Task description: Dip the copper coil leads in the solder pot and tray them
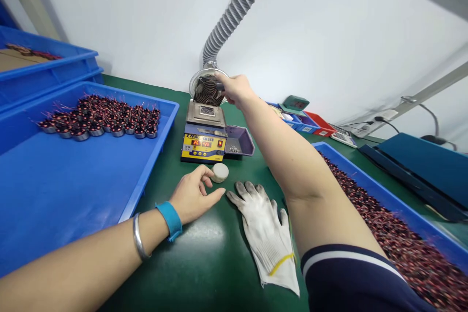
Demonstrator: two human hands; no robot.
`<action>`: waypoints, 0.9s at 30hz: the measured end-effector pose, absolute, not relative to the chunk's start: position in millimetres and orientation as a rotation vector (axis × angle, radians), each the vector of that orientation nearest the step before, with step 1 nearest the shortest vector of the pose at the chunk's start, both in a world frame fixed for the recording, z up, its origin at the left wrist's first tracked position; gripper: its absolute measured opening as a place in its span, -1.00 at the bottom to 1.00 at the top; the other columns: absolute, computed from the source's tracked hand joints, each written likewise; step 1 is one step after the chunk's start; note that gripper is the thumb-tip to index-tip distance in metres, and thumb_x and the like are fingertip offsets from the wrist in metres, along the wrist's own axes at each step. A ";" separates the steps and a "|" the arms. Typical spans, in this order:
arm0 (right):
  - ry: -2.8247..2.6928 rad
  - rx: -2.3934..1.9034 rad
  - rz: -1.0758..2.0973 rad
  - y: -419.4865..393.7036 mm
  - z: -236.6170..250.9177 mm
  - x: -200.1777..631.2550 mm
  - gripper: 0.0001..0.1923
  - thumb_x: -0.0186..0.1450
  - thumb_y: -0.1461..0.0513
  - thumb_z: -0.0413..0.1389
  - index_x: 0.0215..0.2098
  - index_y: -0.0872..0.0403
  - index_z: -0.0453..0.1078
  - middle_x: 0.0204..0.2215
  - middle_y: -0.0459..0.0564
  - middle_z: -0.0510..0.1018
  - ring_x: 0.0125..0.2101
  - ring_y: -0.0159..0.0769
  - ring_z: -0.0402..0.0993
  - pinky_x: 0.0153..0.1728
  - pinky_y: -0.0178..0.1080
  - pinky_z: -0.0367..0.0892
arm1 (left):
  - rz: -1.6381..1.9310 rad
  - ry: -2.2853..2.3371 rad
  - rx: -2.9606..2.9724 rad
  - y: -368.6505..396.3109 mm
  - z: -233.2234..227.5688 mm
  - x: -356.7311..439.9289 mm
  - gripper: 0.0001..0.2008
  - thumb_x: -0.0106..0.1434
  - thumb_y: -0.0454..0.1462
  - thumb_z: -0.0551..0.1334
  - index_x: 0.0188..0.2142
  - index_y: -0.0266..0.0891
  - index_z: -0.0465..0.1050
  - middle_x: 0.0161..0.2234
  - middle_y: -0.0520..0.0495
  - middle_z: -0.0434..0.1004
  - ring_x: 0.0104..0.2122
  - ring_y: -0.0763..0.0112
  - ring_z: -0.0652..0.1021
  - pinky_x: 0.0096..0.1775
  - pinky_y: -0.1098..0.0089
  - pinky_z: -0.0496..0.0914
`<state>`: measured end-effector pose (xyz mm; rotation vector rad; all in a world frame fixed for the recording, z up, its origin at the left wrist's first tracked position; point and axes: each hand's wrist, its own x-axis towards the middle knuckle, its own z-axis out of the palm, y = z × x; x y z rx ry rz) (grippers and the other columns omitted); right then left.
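My left hand (195, 195) is over the green table, thumb held apart from the bent fingers. Its fingertips are at the left side of a small round whitish tin (220, 172); whether they touch it I cannot tell. My right hand (236, 90) reaches far forward, closed on a small dark piece in front of the round fume hood (194, 78), whose dark coiled guard partly shows. Below it stands a yellow solder pot (203, 153) with a red lit display and a metal top plate (195, 116). White knit gloves (261, 229) with grey-stained fingertips lie beneath my right arm.
A blue tray (142, 175) at left holds many small motors (117, 126) with red wires; another blue tray (329, 148) at right is full of similar parts. A purple bin (248, 139) sits beside the pot. A grey hose (237, 9) rises from the hood.
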<state>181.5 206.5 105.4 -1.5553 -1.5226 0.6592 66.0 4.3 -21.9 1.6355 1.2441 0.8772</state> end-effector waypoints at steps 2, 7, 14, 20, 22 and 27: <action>-1.482 -1.515 0.783 184.3 111.5 192.4 -0.60 0.20 -0.03 0.10 -0.52 0.14 0.25 -0.67 -0.08 0.30 -0.69 -0.49 0.22 -0.69 -0.41 0.18 | 0.876 1.239 1.642 5.1 -22.5 65.5 -0.69 -0.02 -0.13 0.27 -0.33 -0.22 0.27 -0.45 0.07 0.35 -0.58 0.55 0.31 -0.47 0.43 0.26; -1.375 -1.432 0.985 139.0 115.5 218.4 -0.56 0.21 -0.08 0.06 -0.52 0.12 0.24 -0.71 -0.15 0.26 -0.77 -0.58 0.06 -0.74 -0.44 0.10 | 0.889 1.246 1.649 4.2 -25.2 66.6 -0.68 -0.01 -0.12 0.26 -0.32 -0.23 0.28 -0.45 0.08 0.34 -0.60 0.57 0.31 -0.49 0.43 0.26; -1.239 -1.510 1.024 161.9 102.2 220.8 -0.57 0.22 -0.07 0.04 -0.55 0.11 0.23 -0.75 -0.17 0.27 -0.80 -0.57 0.05 -0.77 -0.44 0.07 | 0.840 1.223 1.661 -5.4 -24.0 68.1 -0.66 -0.03 -0.11 0.27 -0.31 -0.24 0.29 -0.49 0.09 0.35 -0.62 0.57 0.31 -0.53 0.45 0.24; -1.135 -1.682 0.976 201.7 80.6 205.6 -0.60 0.23 -0.04 0.04 -0.53 0.11 0.25 -0.76 -0.17 0.28 -0.80 -0.55 0.06 -0.77 -0.43 0.05 | 0.835 1.260 1.728 2.6 -26.2 63.7 -0.68 -0.04 -0.11 0.27 -0.34 -0.21 0.28 -0.54 0.11 0.36 -0.61 0.53 0.33 -0.51 0.43 0.24; -1.127 -1.720 0.960 210.3 75.0 201.0 -0.60 0.23 -0.04 0.04 -0.53 0.11 0.26 -0.77 -0.17 0.27 -0.81 -0.55 0.04 -0.78 -0.43 0.03 | 0.801 1.255 1.757 5.1 -27.5 63.4 -0.69 -0.03 -0.11 0.27 -0.34 -0.20 0.28 -0.54 0.11 0.36 -0.61 0.52 0.34 -0.51 0.43 0.24; -1.116 -1.807 0.917 224.5 64.2 194.6 -0.60 0.22 -0.05 0.04 -0.52 0.11 0.27 -0.77 -0.16 0.26 -0.81 -0.52 0.05 -0.79 -0.40 0.04 | 0.721 1.245 1.785 5.4 -27.5 63.6 -0.67 -0.02 -0.09 0.25 -0.31 -0.19 0.27 -0.52 0.09 0.36 -0.58 0.48 0.35 -0.50 0.42 0.24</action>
